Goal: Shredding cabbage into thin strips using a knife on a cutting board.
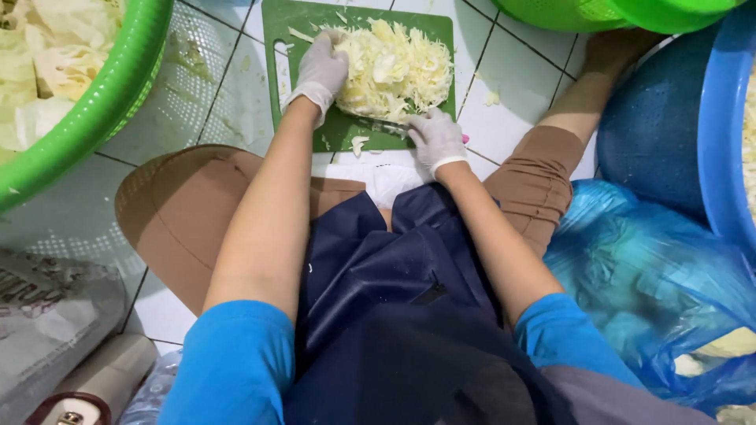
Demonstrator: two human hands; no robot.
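A green cutting board (287, 47) lies on the white tiled floor between my knees. A heap of pale shredded cabbage (394, 67) covers most of it. My left hand (321, 69), in a white glove, presses on the left side of the heap. My right hand (435, 140), also gloved, grips a knife with a pink handle end; its blade (382, 124) lies flat at the near edge of the heap.
A green basket (94, 110) with cabbage leaves stands at the left. Another green basket (583, 12) sits at the top right, a blue basin (720, 126) and a blue plastic bag (654, 275) at the right. A paper sack (47, 315) lies at the lower left.
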